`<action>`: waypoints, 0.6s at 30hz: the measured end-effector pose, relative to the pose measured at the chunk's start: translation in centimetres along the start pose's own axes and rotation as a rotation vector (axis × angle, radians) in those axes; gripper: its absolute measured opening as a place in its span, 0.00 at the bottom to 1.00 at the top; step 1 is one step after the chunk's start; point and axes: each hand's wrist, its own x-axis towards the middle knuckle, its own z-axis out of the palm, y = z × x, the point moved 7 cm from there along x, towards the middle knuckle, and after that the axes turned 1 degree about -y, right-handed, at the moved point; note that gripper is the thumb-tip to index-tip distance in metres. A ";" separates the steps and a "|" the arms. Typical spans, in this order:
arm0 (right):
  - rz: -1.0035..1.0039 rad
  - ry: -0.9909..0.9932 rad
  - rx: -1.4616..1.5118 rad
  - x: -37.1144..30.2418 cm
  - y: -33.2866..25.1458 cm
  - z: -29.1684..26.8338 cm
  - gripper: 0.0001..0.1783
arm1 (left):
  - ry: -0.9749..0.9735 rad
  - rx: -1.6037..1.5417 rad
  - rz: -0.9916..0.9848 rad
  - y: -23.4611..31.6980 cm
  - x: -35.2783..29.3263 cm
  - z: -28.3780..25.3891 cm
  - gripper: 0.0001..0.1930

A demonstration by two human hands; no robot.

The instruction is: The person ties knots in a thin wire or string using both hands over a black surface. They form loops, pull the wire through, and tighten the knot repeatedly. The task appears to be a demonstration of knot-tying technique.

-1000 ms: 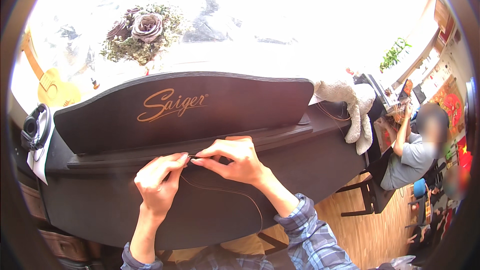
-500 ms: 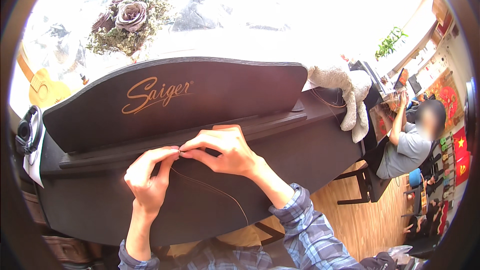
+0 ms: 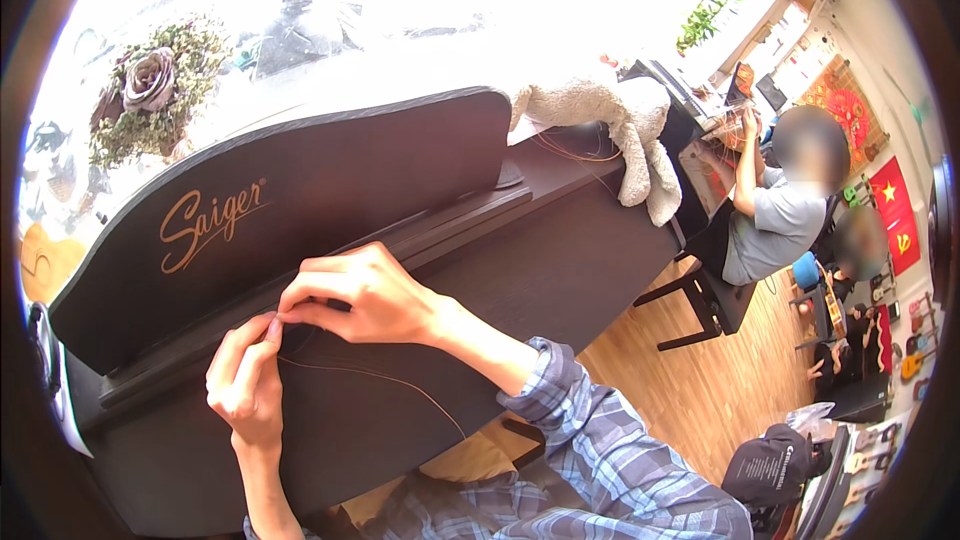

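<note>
My left hand [image 3: 245, 380] and my right hand [image 3: 365, 295] meet above the front of a black piano-like cabinet [image 3: 560, 250] with a flat top. Thumb and fingers of each are pinched together, fingertips touching. Between them they hold a thin copper-coloured string [image 3: 425, 396]; its loose length curves down to the right over the black surface. The pinched end is hidden by my fingertips. Behind my hands rises a curved black board [image 3: 370, 180] with gold lettering.
A pale plush toy [image 3: 645, 140] lies at the cabinet's far right, beside loose copper-coloured strings [image 3: 578, 148]. Dried flowers [image 3: 150, 85] stand behind the board. A small guitar [image 3: 48, 265] is at far left. A person in grey [image 3: 775, 240] sits beyond, right.
The view has swung right and tilted, so the cabinet and both hands appear farther left. My fingertips stay together on the string. The person's raised hands still hold copper-coloured strands.
</note>
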 end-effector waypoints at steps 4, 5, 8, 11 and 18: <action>0.014 -0.014 0.054 0.2 -0.3 0.0 0.09 | 0.003 0.065 0.084 0.3 0.0 0.1 0.06; 0.040 -0.023 0.066 0.2 -0.2 0.0 0.10 | 0.004 0.083 0.108 0.5 0.0 0.1 0.06; 0.080 -0.033 0.086 0.1 -0.1 0.0 0.12 | 0.018 0.136 0.185 0.9 -0.2 0.2 0.06; 0.084 -0.044 0.084 0.1 -0.1 0.0 0.12 | 0.035 0.139 0.189 1.0 -0.4 0.2 0.06; 0.066 -0.006 0.015 0.3 -0.2 0.2 0.08 | 0.095 0.095 0.157 0.7 -0.3 0.0 0.06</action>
